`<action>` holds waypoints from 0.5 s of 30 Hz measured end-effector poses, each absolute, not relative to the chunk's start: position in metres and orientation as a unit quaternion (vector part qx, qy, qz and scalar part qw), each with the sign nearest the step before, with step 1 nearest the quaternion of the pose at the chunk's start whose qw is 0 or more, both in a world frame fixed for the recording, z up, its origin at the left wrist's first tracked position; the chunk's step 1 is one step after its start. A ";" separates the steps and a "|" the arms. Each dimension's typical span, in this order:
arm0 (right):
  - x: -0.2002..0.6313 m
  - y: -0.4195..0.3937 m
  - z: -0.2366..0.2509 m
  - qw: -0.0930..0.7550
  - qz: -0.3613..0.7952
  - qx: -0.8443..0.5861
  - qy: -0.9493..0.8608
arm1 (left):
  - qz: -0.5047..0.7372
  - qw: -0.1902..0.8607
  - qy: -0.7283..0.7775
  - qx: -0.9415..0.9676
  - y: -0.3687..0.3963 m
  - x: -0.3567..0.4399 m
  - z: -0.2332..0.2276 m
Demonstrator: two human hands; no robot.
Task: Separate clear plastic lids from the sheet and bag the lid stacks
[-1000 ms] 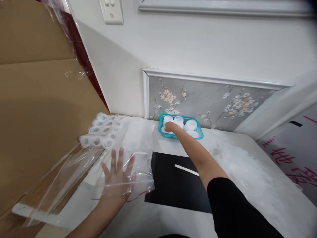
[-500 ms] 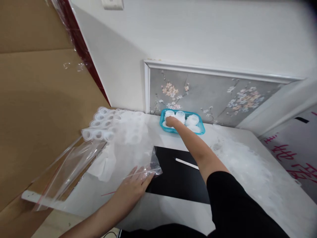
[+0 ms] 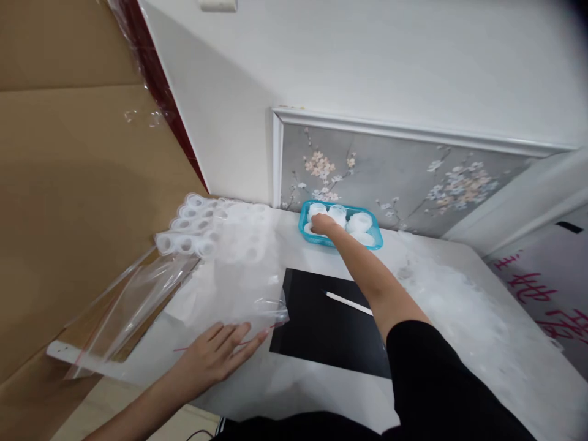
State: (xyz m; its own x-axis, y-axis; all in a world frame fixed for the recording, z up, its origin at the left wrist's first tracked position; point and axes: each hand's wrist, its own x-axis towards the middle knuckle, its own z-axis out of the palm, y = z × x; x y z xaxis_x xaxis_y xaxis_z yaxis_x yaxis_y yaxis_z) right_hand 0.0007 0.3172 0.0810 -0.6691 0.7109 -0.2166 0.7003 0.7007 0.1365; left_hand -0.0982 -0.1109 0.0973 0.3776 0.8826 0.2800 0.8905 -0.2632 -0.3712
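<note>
left hand (image 3: 212, 356) has slid toward eight o'clock, grip loosely spread by clear bag (image 3: 250, 285) | right hand (image 3: 324, 225) in blue tray (image 3: 376, 234), twelve o'clock, grip hidden, can't tell | white pieces (image 3: 337, 214) remain there; bag seems unsealed

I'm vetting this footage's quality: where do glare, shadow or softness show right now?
Head view: glints on the clear bag near the left hand; head view: diagonal shadow edge across the white wall; head view: white pile at right, hazy, pieces hard to separate; head view: dark upper-right corner.
</note>
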 end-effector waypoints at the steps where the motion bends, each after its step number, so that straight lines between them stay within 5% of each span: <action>1: 0.001 0.316 0.081 0.120 0.025 0.390 0.913 | -0.012 0.256 -0.567 -0.783 -0.112 -0.100 0.099; 15: 0.013 0.305 0.087 0.041 -0.014 0.412 0.910 | -0.031 0.310 -0.735 -0.603 -0.110 -0.113 0.122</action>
